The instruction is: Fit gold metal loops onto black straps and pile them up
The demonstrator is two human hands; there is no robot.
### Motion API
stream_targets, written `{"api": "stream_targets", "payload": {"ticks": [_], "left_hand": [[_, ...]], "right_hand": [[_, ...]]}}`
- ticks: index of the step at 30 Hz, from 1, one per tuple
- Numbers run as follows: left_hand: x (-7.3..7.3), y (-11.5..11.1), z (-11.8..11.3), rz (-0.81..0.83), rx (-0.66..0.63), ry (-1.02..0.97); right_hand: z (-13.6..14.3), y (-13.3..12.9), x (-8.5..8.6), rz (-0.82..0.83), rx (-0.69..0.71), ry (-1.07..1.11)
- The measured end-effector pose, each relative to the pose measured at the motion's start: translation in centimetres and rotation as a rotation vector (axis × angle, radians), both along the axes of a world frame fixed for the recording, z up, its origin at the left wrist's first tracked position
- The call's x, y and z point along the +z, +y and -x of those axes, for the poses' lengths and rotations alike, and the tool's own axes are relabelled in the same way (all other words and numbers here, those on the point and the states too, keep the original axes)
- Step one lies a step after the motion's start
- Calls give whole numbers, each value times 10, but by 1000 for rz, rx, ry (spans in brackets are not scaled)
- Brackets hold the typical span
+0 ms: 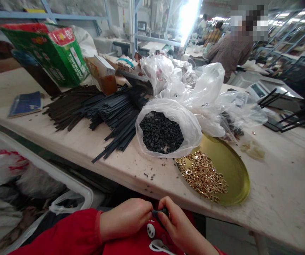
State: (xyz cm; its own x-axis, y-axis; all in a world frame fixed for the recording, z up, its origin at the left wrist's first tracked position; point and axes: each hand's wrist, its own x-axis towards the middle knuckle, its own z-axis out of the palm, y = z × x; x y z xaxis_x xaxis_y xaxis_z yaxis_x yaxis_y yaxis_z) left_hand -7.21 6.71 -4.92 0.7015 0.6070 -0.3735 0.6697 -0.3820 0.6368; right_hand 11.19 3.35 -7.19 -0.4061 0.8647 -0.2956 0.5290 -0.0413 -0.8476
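My left hand (pixel 127 216) and my right hand (pixel 177 225) meet at the front edge of the table, over my red clothing. Between their fingertips is a small dark piece (pixel 160 212); the fingers of both hands are closed on it, and its exact shape is partly hidden. Beyond them stands an open white plastic bag (pixel 191 132) full of small black pieces (pixel 161 134). A round gold tray (pixel 236 177) lies to its right, with many gold metal buckles (pixel 204 177) on it. Black strips (pixel 115 109) lie in a pile left of the bag.
Brown strips (pixel 69 106), a blue booklet (pixel 26 103) and a green box (pixel 62 58) occupy the table's left. Clear plastic bags (pixel 208 85) and a scale (pixel 258 90) are behind. A white bin (pixel 85 189) stands at lower left. A person (pixel 232 47) is at the back right.
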Motion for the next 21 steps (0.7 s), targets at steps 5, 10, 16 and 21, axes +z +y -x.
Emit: {"api": "stream_targets", "payload": {"ticks": [5, 10, 16, 21], "left_hand": [[-9, -4, -4, -34, 2, 56], [-11, -4, -6, -36, 2, 82], [-8, -4, -5, -13, -8, 121], [1, -1, -1, 31, -38, 75]], "right_hand": [[7, -4, -6, -146, 13, -124], [11, -6, -14, -203, -49, -177], [9, -4, -11, -108, -22, -122], [3, -4, -8, -7, -46, 28]]}}
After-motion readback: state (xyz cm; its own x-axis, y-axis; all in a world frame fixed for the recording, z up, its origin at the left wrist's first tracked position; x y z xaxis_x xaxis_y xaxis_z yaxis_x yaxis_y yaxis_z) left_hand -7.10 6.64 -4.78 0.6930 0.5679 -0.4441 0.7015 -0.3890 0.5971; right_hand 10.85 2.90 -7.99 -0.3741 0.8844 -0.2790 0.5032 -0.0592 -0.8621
